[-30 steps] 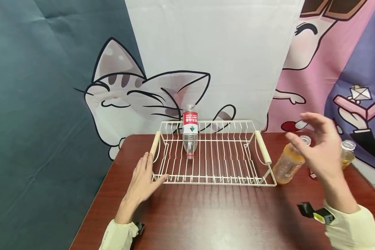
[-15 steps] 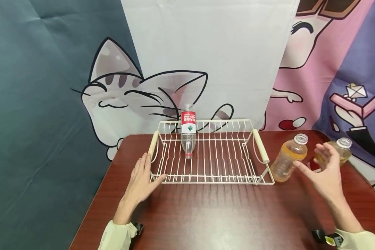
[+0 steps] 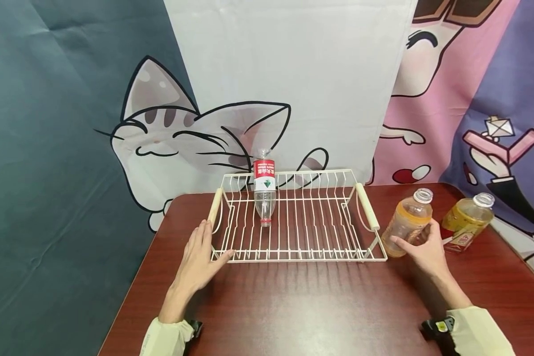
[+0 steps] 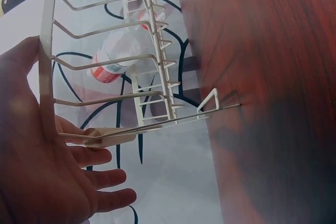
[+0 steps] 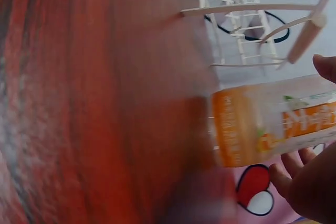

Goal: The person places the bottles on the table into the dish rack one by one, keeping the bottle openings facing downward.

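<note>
A cream wire rack [image 3: 302, 254] with pale handles stands on the table. A clear bottle with a red-and-white label [image 3: 264, 183] leans in it, neck down. My left hand [image 3: 198, 262] rests at the rack's near left corner, its fingers extended by the left handle [image 3: 215, 205] and its thumb at the front rail. Right of the rack, an orange-tinted plastic bottle [image 3: 402, 227] stands upright. My right hand [image 3: 429, 252] spreads around it, thumb at the near side and fingers at the right. In the right wrist view, small gaps show between bottle [image 5: 278, 121] and fingertips [image 5: 276, 174].
A bottle with a yellow label [image 3: 465, 222] stands farther right, behind the right hand. The dark red table [image 3: 316, 306] backs onto a cartoon-printed cloth [image 3: 338, 84], with a grey-green cloth [image 3: 62, 198] along the left.
My right hand came down from above the bottles, then moved left to the orange-tinted bottle, uncovering the yellow-labelled one. My left hand stays at the rack. The head view shifted slightly.
</note>
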The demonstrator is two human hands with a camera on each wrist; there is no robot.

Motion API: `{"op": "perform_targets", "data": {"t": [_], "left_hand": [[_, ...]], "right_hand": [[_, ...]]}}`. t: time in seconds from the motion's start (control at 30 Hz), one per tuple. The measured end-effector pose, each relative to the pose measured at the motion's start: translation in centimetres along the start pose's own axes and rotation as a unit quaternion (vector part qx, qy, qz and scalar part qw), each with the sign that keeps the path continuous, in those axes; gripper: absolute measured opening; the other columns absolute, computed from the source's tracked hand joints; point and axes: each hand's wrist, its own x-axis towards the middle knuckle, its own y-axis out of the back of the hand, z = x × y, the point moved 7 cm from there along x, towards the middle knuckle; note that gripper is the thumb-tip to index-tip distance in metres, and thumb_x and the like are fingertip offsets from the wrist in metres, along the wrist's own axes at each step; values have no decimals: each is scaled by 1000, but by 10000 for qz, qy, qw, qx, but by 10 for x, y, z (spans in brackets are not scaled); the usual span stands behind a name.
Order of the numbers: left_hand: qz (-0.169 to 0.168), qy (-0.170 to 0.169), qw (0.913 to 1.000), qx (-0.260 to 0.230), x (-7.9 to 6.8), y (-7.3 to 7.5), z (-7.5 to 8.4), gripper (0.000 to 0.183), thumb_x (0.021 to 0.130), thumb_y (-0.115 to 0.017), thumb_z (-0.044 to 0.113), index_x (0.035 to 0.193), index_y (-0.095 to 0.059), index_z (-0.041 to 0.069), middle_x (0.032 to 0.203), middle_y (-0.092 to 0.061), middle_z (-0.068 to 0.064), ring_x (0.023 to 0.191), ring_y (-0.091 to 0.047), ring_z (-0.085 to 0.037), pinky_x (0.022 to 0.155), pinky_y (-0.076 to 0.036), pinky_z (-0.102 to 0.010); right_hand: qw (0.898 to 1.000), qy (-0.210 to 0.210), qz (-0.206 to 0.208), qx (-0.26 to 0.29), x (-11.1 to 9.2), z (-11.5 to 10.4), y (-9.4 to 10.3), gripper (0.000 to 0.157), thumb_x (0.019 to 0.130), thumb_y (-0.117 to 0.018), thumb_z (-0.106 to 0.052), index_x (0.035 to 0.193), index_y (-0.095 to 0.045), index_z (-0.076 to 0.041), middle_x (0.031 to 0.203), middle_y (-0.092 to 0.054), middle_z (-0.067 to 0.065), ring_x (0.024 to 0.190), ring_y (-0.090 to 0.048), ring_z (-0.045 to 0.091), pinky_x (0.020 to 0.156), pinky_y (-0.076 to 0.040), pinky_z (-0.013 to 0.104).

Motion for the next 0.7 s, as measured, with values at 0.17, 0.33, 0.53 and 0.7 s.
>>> {"op": "perform_targets", "data": {"t": [0.17, 0.33, 0.53, 0.7], "left_hand": [[-13, 11, 10000, -27, 0, -1, 0, 102, 88, -67, 51, 154, -16, -8, 160, -15, -25, 145, -15, -44, 113, -16, -60], [-13, 16, 10000, -49, 0, -1, 0, 102, 88, -67, 52, 154, -15, -7, 160, -15, -25, 145, -14, -43, 112, -17, -61], [-65, 29, 10000, -8, 0, -2, 0, 102, 89, -65, 53, 154, -15, -7, 160, -14, -25, 146, -13, -43, 113, -16, -61], [-113, 52, 9999, -18, 0, -2, 0, 102, 90, -65, 53, 154, -15, -7, 160, -13, -25, 146, -12, -43, 113, -14, -60]], "right_hand": [[9995, -250, 169, -53, 3, 14, -5, 71, 77, -80, 3, 128, -37, -22, 114, -44, -17, 102, -47, -4, 82, -38, 7], [9992, -176, 266, -245, 1, 12, -4, 65, 79, -81, -3, 129, -40, -14, 113, -45, -15, 100, -47, -3, 80, -38, 8], [9984, -262, 256, -419, 0, 7, -1, 64, 79, -82, -8, 128, -41, -14, 114, -47, -12, 99, -47, -5, 79, -38, 8], [9979, -111, 256, -589, 2, -3, 4, 67, 77, -83, -6, 129, -41, -9, 112, -47, -13, 97, -48, -6, 78, -39, 8]]}}
